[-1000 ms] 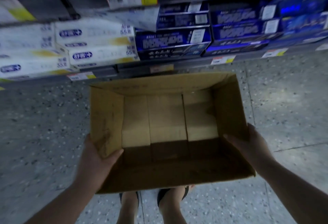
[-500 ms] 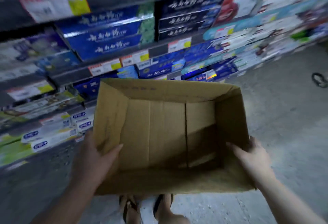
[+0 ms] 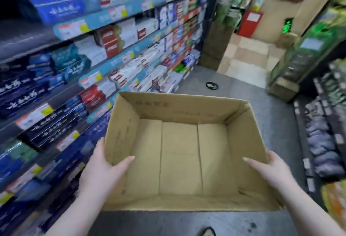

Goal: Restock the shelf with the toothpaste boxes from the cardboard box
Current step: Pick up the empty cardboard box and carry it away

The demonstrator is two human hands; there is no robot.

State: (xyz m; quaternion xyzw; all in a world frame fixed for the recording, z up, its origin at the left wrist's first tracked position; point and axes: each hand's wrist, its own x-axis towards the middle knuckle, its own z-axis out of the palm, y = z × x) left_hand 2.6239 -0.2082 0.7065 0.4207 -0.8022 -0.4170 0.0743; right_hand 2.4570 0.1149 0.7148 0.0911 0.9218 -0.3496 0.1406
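Observation:
I hold an open brown cardboard box [image 3: 179, 110] in front of me at waist height. Its inside is bare, with only the bottom flaps showing. My left hand [image 3: 101, 174] grips the left wall, thumb inside the box. My right hand [image 3: 271, 172] grips the right wall the same way. The shelf [image 3: 116, 14] runs along my left, several tiers packed with toothpaste boxes [image 3: 56, 7] in blue, white and red.
A grey aisle floor [image 3: 234, 89] stretches ahead with a round arrow sticker [image 3: 212, 86]. Another rack of goods [image 3: 325, 138] lines the right side. A tiled area and a red cabinet [image 3: 250, 23] lie beyond the aisle end. A foot [image 3: 208, 232] shows below the box.
My view has swung up and to the right, from the low shelf tiers to the length of the aisle. Both hands keep the same grip on the box.

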